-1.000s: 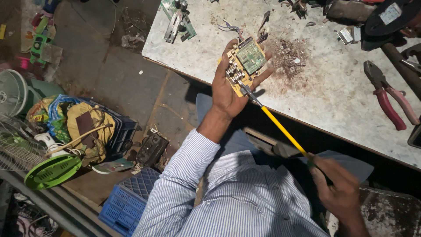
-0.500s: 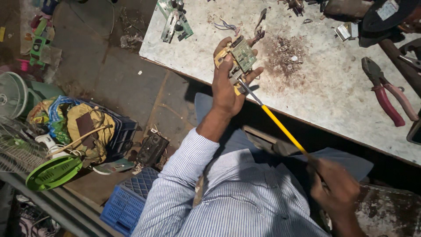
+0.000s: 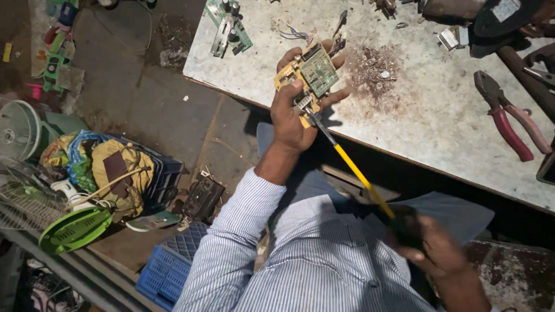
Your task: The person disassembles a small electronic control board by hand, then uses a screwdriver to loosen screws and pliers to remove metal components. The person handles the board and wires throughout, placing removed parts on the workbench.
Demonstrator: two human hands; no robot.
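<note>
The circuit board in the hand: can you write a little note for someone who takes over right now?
Left hand: fingers grip the yellow-green circuit board, held up over the edge of the workbench.
Right hand: blurred, closed on the handle of a yellow-shafted screwdriver; its tip meets the board's lower edge.
Nearby: red-handled pliers, a pile of small metal bits, another green board.
Done or left: cannot tell whether any part is loose yet.

The left hand (image 3: 295,110) now holds the little circuit board (image 3: 309,78) a bit higher and farther over the table (image 3: 439,127) than before. The board is turned more upright. The right hand (image 3: 436,251) sits lower and looks blurry, and the yellow screwdriver (image 3: 355,170) leans more steeply.
</note>
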